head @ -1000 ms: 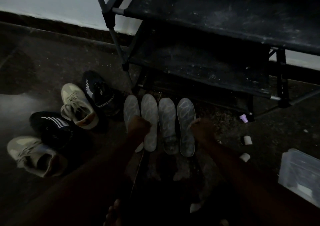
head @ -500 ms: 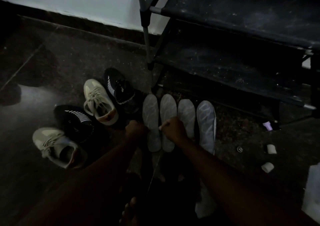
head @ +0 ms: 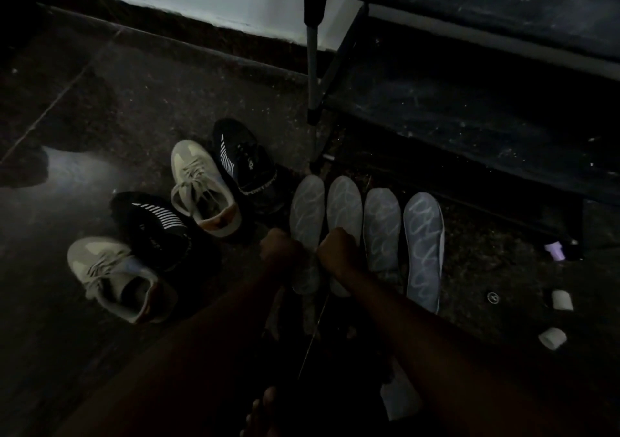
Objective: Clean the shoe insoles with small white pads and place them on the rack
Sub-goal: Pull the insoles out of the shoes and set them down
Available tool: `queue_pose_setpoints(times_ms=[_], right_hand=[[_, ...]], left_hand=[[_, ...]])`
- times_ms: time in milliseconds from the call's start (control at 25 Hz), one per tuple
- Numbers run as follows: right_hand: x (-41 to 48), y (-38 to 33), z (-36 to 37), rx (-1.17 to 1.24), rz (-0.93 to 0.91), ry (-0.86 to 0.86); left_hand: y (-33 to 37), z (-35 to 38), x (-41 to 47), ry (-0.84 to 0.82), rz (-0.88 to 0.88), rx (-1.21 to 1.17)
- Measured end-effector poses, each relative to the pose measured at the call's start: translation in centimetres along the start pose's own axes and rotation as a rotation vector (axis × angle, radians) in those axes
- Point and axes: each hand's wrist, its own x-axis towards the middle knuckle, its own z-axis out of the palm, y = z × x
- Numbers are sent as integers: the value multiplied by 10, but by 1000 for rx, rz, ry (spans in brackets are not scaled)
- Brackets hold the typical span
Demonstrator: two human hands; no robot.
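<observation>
Four grey patterned insoles lie side by side on the dark floor in front of the black shoe rack [head: 469, 114]. My left hand [head: 280, 252] is curled at the left edge of the leftmost insole [head: 307, 208] and seems to grip it. Just to the right, my right hand [head: 339, 252] is a fist on the second insole [head: 345, 201]. A small white pad showed at its knuckles a moment ago and is hidden now. The third insole [head: 382, 228] and the fourth insole [head: 422, 242] lie untouched to the right.
Two beige sneakers [head: 201, 188] [head: 114, 279] and two black sneakers [head: 245, 161] [head: 157, 228] stand to the left. Loose white pads [head: 562, 300] [head: 552, 337] and a small purple item [head: 555, 250] lie on the floor at right. My bare foot [head: 261, 413] is at the bottom edge.
My right hand moved left from the fourth insole to the second one, beside my left hand. The view swung left, and the clear box at right left the frame.
</observation>
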Motion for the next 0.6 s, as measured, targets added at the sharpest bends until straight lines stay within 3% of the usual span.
queue_pose_setpoints(times_ms=[240,600], right_hand=[[-3,1,3,170,0,-25],[-38,27,-40,555,45,-5]], left_hand=[[-9,-14,-4,-29,95,50],[28,-33,-39,-264,-58,-256]])
